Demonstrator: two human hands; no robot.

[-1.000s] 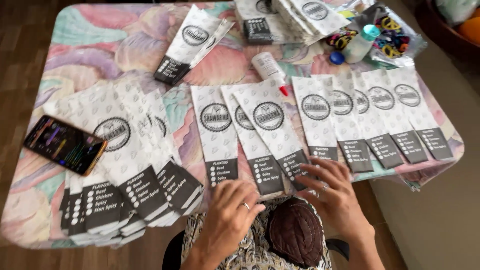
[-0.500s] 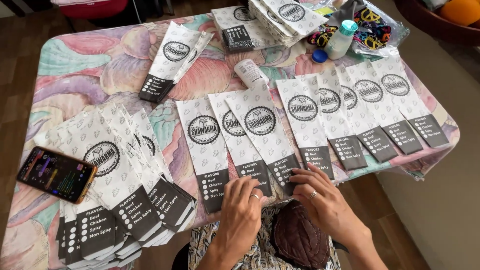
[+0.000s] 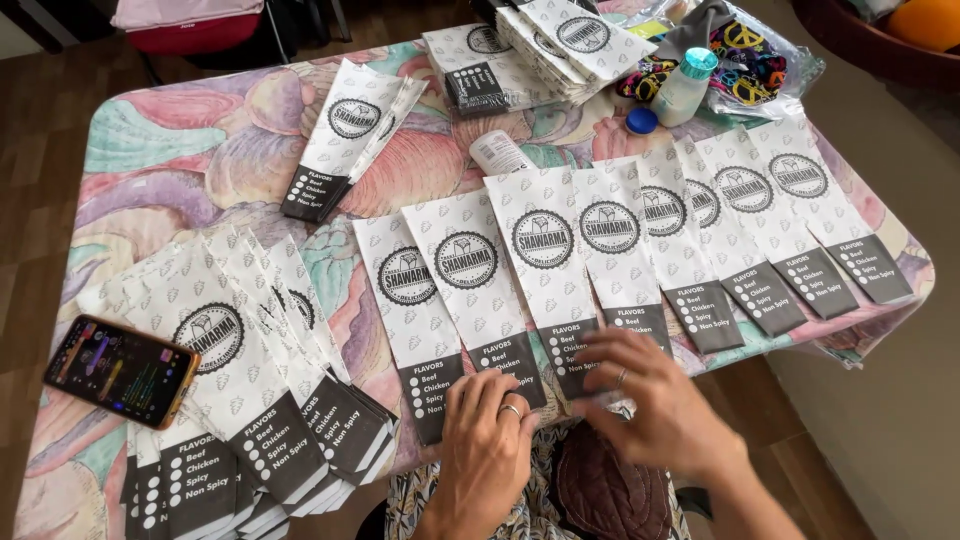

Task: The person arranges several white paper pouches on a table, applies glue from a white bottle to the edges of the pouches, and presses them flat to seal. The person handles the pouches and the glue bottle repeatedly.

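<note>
Several white paper food bags with a round black emblem and a black checklist band lie overlapped in a row (image 3: 610, 250) along the near table edge. My left hand (image 3: 487, 448) rests flat, fingers spread, on the black bottom bands of the two leftmost bags (image 3: 440, 290) in the row. My right hand (image 3: 655, 395) lies palm down with fingers apart on the bottom of the middle bags (image 3: 545, 260). Each hand wears a ring. Neither hand grips anything.
A fanned stack of the same bags (image 3: 250, 400) lies at the near left beside a phone in an orange case (image 3: 122, 370). More bags (image 3: 345, 140) and stacks (image 3: 560, 45) sit farther back, with a small bottle (image 3: 685, 88), blue cap (image 3: 641, 120) and a plastic bag of colourful items (image 3: 750, 60). The tablecloth (image 3: 170, 170) is pastel patterned.
Both hands slid forward from my lap edge onto the bottoms of the bags in the row. The camera view tilted and came closer to the table.
</note>
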